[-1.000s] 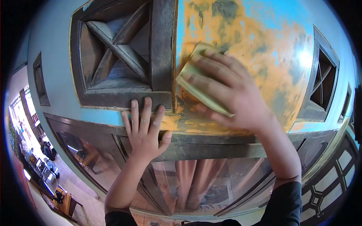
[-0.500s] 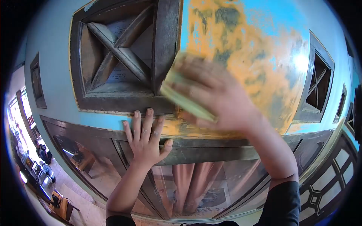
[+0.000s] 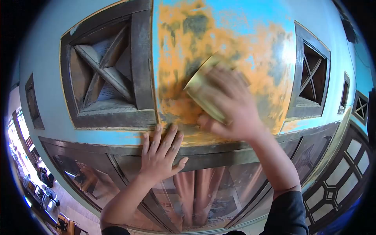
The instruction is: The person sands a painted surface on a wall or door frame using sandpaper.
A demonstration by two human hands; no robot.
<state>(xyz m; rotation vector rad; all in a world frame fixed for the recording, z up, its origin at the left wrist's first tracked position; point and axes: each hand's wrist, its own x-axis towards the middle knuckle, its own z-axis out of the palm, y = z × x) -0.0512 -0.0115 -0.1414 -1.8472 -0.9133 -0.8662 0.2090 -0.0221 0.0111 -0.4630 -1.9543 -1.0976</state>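
Observation:
My right hand [image 3: 235, 105] presses a bent yellowish sheet of sandpaper [image 3: 201, 88] against the patchy wall panel [image 3: 254, 47]. Motion blurs its fingers, which lie over the back of the sheet. Orange, grey and bright blue patches cover the panel. Lower and to the left, my left hand [image 3: 161, 156] rests flat with fingers spread, holding nothing. Its fingertips reach the orange-and-blue strip under the panel, and its palm lies over the dark wooden frame [image 3: 211, 154] below.
A dark vent frame with a crossed bar [image 3: 103, 72] is set into the wall on the left, and a similar vent [image 3: 311, 74] on the right. Glass panes with a pink curtain [image 3: 194, 192] behind them are below. A fan [image 3: 51, 194] stands at far left.
My right hand has moved the sandpaper away from the left vent's edge, rightward over the panel. The view has shifted to the right. My left hand stays flat, its fingers slightly closer together.

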